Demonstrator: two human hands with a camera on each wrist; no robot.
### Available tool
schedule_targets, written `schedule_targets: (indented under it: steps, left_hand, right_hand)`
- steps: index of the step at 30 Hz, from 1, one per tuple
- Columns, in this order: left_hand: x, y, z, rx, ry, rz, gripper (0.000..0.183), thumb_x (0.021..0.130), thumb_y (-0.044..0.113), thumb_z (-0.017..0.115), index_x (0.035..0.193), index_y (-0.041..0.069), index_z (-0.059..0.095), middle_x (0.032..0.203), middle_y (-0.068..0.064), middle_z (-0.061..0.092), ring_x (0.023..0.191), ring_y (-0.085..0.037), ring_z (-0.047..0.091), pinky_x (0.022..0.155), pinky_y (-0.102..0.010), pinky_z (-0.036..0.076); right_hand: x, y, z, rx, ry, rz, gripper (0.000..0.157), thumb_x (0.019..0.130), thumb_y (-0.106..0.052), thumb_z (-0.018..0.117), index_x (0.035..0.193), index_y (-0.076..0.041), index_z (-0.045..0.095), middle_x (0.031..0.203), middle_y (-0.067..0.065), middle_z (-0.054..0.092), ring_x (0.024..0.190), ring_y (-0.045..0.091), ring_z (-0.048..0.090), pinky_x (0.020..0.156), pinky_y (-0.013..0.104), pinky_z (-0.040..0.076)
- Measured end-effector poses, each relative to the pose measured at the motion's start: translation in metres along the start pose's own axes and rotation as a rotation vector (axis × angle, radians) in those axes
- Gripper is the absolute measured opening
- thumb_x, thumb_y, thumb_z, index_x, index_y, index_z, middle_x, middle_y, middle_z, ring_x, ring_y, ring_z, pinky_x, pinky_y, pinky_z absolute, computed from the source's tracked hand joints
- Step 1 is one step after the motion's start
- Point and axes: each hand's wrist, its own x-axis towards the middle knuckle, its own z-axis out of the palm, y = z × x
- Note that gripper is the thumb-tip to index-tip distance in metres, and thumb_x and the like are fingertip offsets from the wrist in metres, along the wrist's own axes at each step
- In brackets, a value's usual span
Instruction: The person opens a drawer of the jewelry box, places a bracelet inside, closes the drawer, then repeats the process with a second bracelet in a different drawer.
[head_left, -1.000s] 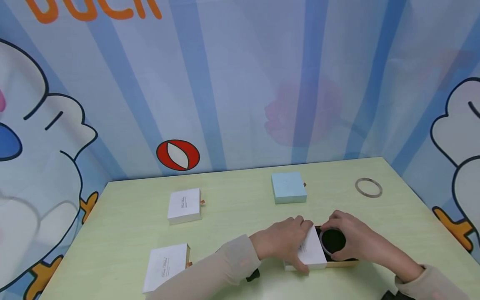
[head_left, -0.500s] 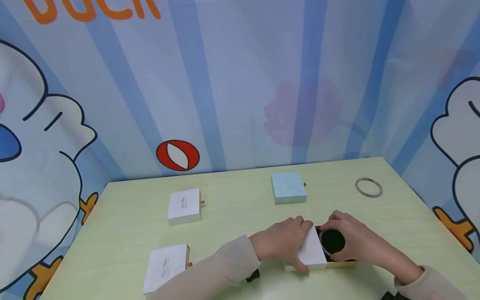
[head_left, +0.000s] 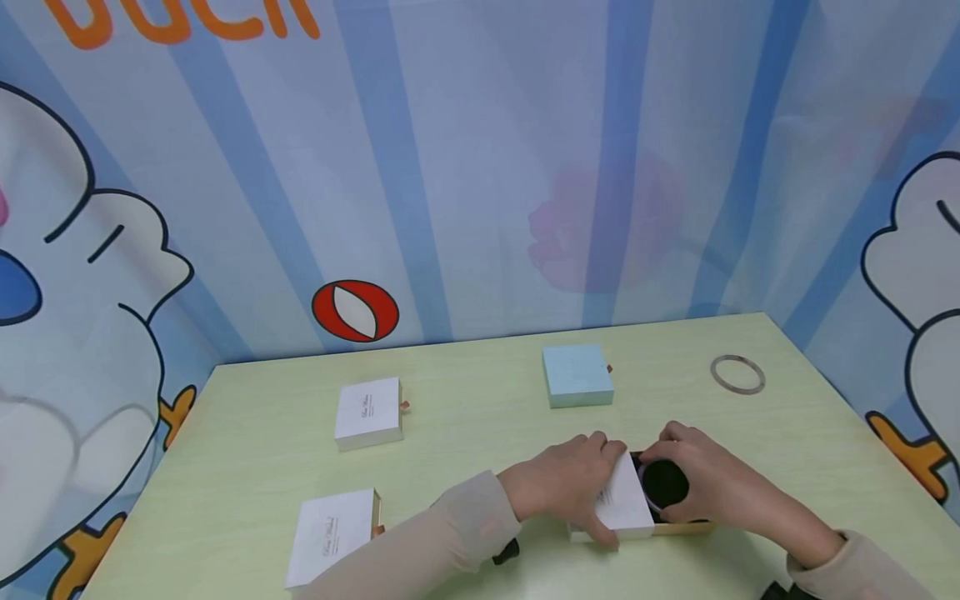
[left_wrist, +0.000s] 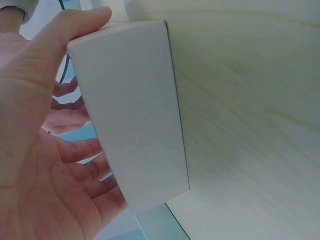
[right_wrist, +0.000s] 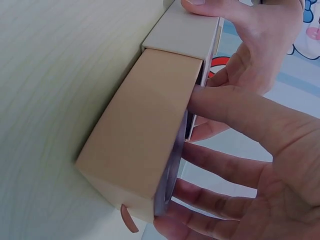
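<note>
My left hand [head_left: 562, 479] grips the white sleeve of a jewellery box [head_left: 624, 504] across its top, thumb on the near side. A tan drawer [right_wrist: 140, 120] sticks out of the sleeve to the right, with a small ribbon tab on its end. Inside the drawer is a dark round pad [head_left: 666, 483], and a pale bangle [head_left: 649, 495] lies along its edge. My right hand [head_left: 705, 475] pinches the bangle between thumb and fingers at the drawer's opening. In the left wrist view the white box side [left_wrist: 130, 115] hides the drawer.
A second bangle [head_left: 737, 375] lies at the back right of the table. Behind my hands sits a light blue box [head_left: 577, 377]. On the left are two white boxes, one farther back [head_left: 369, 412] and one nearer [head_left: 330, 537], partly behind my left sleeve.
Both hands stay at the box almost unmoved. My right hand and the dark round shape in its grasp shift very slightly; the sleeve and drawer keep their places.
</note>
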Motion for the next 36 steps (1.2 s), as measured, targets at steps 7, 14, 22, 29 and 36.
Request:
schedule_targets:
  steps: [7, 14, 22, 29, 36]
  left_hand:
    - [-0.0007, 0.0008, -0.0012, 0.001, -0.002, -0.004, 0.103, 0.07, 0.068, 0.079, 0.145, 0.011, 0.039, 0.119, 0.002, 0.051, 0.092, -0.006, 0.048, 0.081, -0.016, 0.045]
    - [-0.0004, 0.0005, -0.0003, -0.003, -0.009, -0.007, 0.103, 0.07, 0.068, 0.078, 0.146, 0.011, 0.038, 0.121, 0.002, 0.051, 0.094, -0.007, 0.048, 0.082, -0.017, 0.045]
    - [0.0004, 0.0, 0.0009, 0.014, -0.007, -0.012, 0.105, 0.07, 0.07, 0.077, 0.147, 0.011, 0.037, 0.122, 0.002, 0.05, 0.095, -0.006, 0.047, 0.083, -0.016, 0.044]
    - [-0.0002, 0.0008, -0.0005, -0.005, -0.008, -0.021, 0.105, 0.07, 0.068, 0.079, 0.147, 0.011, 0.037, 0.12, 0.003, 0.05, 0.094, -0.006, 0.047, 0.082, -0.016, 0.045]
    - [0.0, 0.0011, -0.0008, -0.017, -0.017, -0.032, 0.104, 0.07, 0.067, 0.079, 0.147, 0.011, 0.037, 0.12, 0.003, 0.051, 0.094, -0.006, 0.048, 0.081, -0.017, 0.046]
  right_hand:
    - [-0.0003, 0.0018, 0.0001, 0.005, 0.014, -0.001, 0.056, 0.067, -0.021, 0.094, 0.114, -0.002, 0.07, 0.097, 0.001, 0.053, 0.084, 0.018, 0.052, 0.069, 0.033, 0.05]
    - [-0.0011, 0.0009, 0.0008, 0.008, 0.025, 0.007, 0.057, 0.068, -0.022, 0.093, 0.114, 0.0, 0.069, 0.097, 0.002, 0.052, 0.084, 0.018, 0.052, 0.071, 0.033, 0.05]
    - [-0.0022, 0.0017, -0.0024, 0.032, 0.029, 0.04, 0.054, 0.07, -0.024, 0.092, 0.112, -0.001, 0.068, 0.1, 0.003, 0.053, 0.087, 0.019, 0.054, 0.073, 0.036, 0.051]
    - [-0.004, 0.003, -0.0062, 0.044, 0.013, 0.055, 0.049, 0.075, -0.026, 0.089, 0.112, -0.001, 0.068, 0.102, 0.003, 0.056, 0.085, 0.016, 0.054, 0.068, 0.03, 0.049]
    - [-0.0067, 0.0056, -0.0071, 0.068, 0.039, 0.027, 0.038, 0.084, -0.018, 0.082, 0.112, 0.002, 0.068, 0.097, 0.003, 0.056, 0.074, 0.012, 0.047, 0.059, 0.027, 0.044]
